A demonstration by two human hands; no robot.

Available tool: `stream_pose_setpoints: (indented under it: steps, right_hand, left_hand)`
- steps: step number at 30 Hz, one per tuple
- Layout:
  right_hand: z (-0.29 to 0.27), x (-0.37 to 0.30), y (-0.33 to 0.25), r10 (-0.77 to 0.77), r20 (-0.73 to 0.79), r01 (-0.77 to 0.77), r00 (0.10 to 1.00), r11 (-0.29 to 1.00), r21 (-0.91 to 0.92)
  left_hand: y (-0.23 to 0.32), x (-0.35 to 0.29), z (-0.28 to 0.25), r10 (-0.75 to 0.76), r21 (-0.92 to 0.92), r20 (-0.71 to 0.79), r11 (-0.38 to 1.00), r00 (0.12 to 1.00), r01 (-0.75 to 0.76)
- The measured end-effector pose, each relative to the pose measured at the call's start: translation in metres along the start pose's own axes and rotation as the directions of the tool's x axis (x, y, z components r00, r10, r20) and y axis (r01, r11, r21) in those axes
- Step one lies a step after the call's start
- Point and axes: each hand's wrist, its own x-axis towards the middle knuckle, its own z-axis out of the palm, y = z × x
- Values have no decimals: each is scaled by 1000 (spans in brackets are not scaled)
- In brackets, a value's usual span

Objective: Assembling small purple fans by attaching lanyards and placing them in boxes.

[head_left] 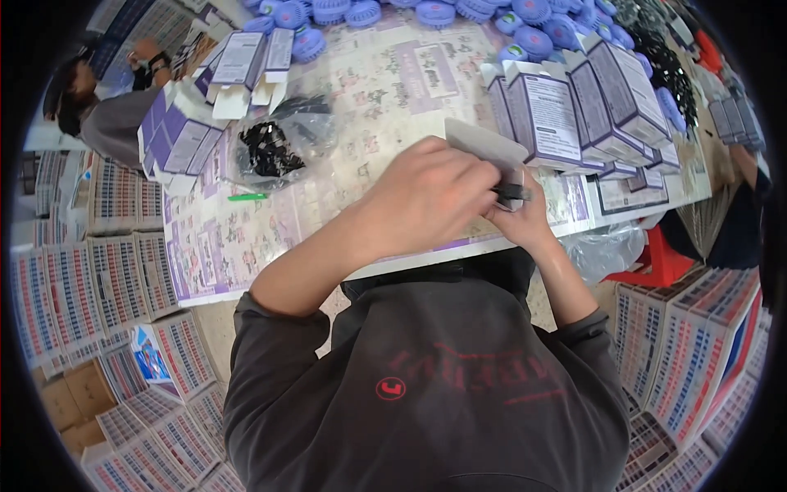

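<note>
Just above the table's near edge, my right hand [527, 220] grips a small carton [489, 146] from below, its pale flap standing up. My left hand [430, 195] reaches across to the carton's mouth, fingers curled and pinched. A small black piece [511, 191] shows at these fingertips, at the carton's opening; its exact kind is not clear. The left hand hides most of the carton. Left of my hands lies a clear plastic bag [316, 123] with shiny black pieces [270, 150] in it.
Purple-and-white cartons stand grouped at the right [545, 115] and at the left [184, 131]. Round blue-violet devices [361, 12] line the far edge. A green strip [247, 197] lies near the bag. Printed boxes [697, 344] are stacked beside the table. Other people sit left and right.
</note>
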Motion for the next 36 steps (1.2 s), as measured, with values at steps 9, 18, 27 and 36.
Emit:
stream_pose_setpoints:
  steps: [9,18,27,36]
  right_hand:
    - [-3,1,1,56,-57,-50,997,992,114]
    - [4,0,10,-74,-110,80,991,995,51]
    - [-17,0,4,-115,10,115,993,993,25]
    - [-115,10,-82,-315,48,291,948,796,-531]
  left_hand:
    - [-17,35,-4,99,429,123,892,987,-143]
    - [11,30,26,-170,410,534,909,828,-78]
    - [-31,-16,12,-454,-231,-241,885,858,403]
    - [-61,56,36,-683,-817,-155,495,714,295]
